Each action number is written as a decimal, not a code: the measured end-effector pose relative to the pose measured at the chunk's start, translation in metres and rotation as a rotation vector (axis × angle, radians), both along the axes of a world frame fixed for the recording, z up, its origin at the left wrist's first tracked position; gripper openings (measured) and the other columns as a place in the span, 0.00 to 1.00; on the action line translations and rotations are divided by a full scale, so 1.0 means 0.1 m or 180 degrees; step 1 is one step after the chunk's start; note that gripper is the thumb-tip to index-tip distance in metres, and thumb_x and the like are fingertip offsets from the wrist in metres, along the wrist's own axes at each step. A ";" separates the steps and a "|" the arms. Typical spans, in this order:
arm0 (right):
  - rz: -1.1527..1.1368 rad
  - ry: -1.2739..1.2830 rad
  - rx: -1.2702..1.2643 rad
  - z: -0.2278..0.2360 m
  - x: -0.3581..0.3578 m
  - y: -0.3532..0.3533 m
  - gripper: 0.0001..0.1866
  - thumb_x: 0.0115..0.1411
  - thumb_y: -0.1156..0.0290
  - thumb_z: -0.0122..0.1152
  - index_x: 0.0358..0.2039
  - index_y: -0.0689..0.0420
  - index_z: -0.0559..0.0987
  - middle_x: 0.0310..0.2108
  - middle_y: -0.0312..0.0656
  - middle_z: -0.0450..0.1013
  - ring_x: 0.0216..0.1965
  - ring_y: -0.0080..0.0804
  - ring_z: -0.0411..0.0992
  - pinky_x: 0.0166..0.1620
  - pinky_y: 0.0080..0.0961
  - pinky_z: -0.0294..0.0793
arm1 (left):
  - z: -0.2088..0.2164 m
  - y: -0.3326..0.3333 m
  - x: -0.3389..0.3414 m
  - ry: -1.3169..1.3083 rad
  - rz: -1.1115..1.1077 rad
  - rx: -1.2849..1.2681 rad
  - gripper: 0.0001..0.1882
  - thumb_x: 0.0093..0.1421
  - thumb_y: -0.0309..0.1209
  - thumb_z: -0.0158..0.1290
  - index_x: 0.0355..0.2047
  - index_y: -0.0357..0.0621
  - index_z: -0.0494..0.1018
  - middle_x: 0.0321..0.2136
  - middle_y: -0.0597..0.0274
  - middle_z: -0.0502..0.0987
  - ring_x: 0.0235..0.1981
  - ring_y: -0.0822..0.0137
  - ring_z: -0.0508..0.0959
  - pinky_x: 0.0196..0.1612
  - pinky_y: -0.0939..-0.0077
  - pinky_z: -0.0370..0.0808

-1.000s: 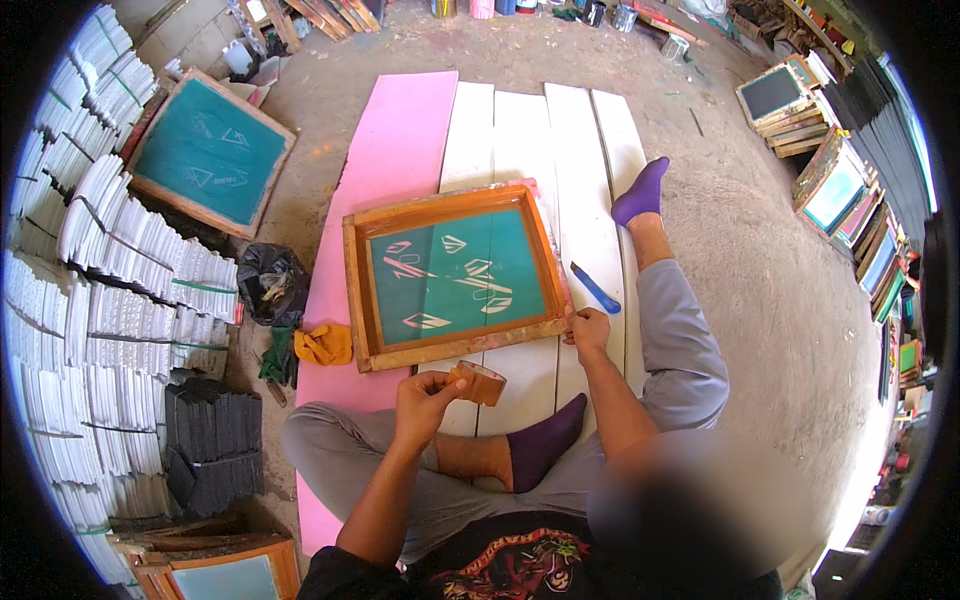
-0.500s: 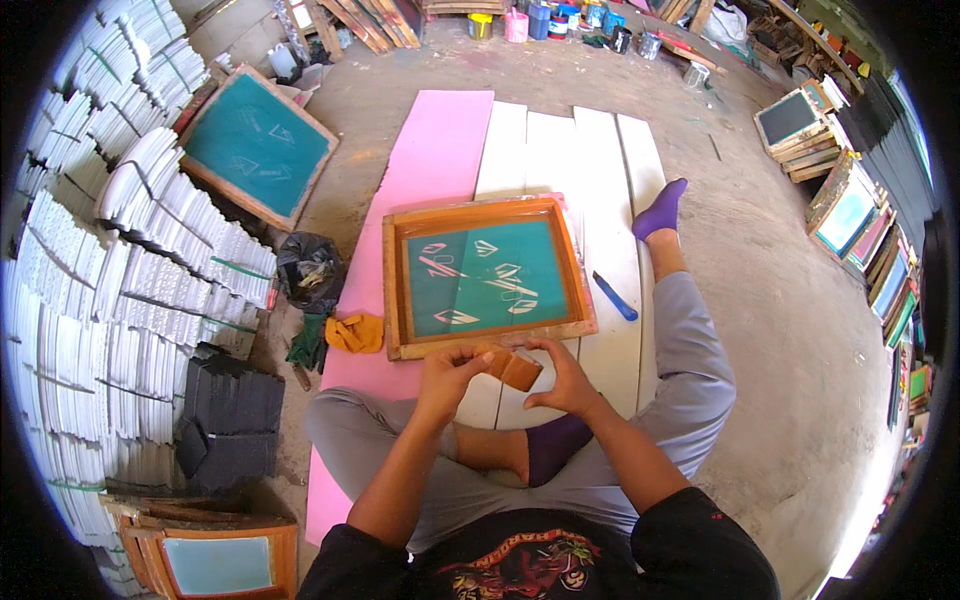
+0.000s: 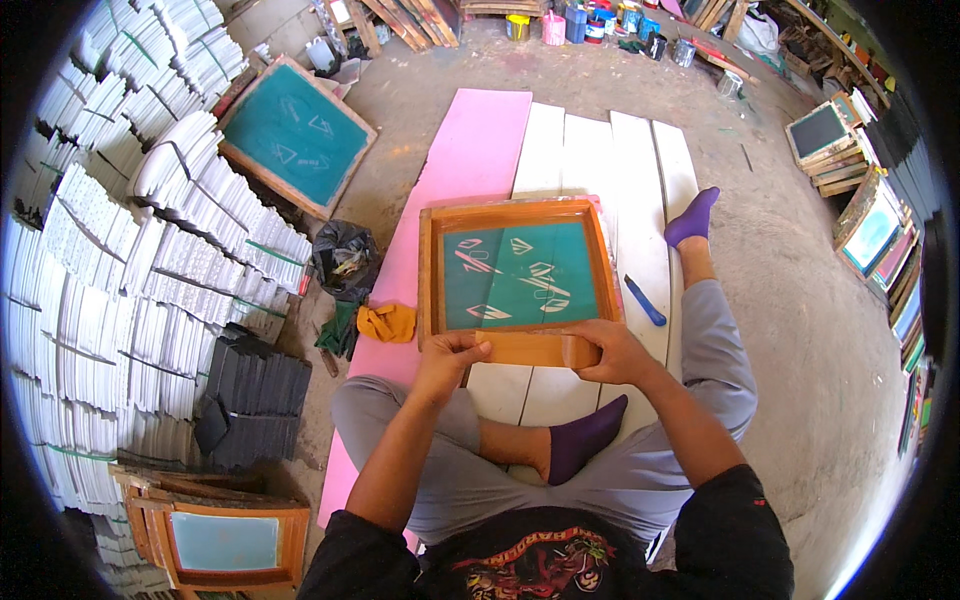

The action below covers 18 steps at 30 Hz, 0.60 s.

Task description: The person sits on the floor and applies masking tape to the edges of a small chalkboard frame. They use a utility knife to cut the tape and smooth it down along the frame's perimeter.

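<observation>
Brown packing tape is stretched between my hands, along the near edge of a wooden screen-printing frame. My left hand pinches the tape's free end between thumb and fingers. On the other side, my right hand is wrapped round the tape roll, which the fingers partly hide. The frame's teal mesh carries pale leaf-like and striped shapes. Whether the tape touches the frame's near rail, I cannot tell. A blue cutter knife lies to the right of the frame.
White and pink boards lie under the frame and my legs. At left are an orange cloth, a black plastic bag, stacked white sheets and another teal screen. Paint cans line the back; more frames lean at right.
A length of tape has been drawn out from the roll, and my hands have moved apart. My right hand has closed round the roll. The whole view has shifted slightly.
</observation>
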State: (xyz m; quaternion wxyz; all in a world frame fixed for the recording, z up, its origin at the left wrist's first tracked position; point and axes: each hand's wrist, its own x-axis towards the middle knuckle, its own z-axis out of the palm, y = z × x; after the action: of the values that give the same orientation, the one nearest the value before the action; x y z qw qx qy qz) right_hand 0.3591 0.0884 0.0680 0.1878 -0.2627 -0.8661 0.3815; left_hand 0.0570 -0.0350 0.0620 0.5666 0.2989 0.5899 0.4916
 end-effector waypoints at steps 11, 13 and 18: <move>-0.0254 -0.1507 0.0149 -0.13 0.88 0.46 0.31 0.42 0.61 0.75 0.50 0.53 0.82 0.42 0.48 0.81 0.42 0.47 0.79 0.46 0.39 0.78 | -0.61 -0.06 -0.57 0.0059 0.0384 -0.0544 0.13 0.61 0.29 0.64 0.39 0.28 0.80 0.35 0.54 0.83 0.35 0.63 0.84 0.43 0.71 0.82; -0.0296 -0.1756 0.0177 -0.32 1.07 0.55 0.31 0.41 0.58 0.77 0.49 0.51 0.82 0.40 0.46 0.81 0.41 0.45 0.79 0.45 0.40 0.77 | -0.70 -0.19 -0.75 0.0287 0.0463 -0.0762 0.13 0.62 0.29 0.64 0.38 0.26 0.80 0.34 0.53 0.83 0.34 0.62 0.84 0.41 0.70 0.83; -0.0785 -0.1869 -0.0054 -0.37 1.38 0.65 0.37 0.35 0.49 0.83 0.46 0.51 0.82 0.36 0.42 0.80 0.41 0.43 0.78 0.47 0.39 0.73 | -0.95 -0.22 -0.85 0.0211 0.0600 -0.0891 0.15 0.60 0.30 0.66 0.36 0.26 0.80 0.29 0.53 0.82 0.30 0.62 0.84 0.38 0.72 0.83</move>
State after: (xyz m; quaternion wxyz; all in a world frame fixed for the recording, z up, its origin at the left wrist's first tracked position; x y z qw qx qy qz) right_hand 0.4969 0.1538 0.0308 -0.0277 -0.4663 -0.8417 0.2710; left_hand -0.0276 -0.0567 -0.0332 0.5343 0.1765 0.6963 0.4455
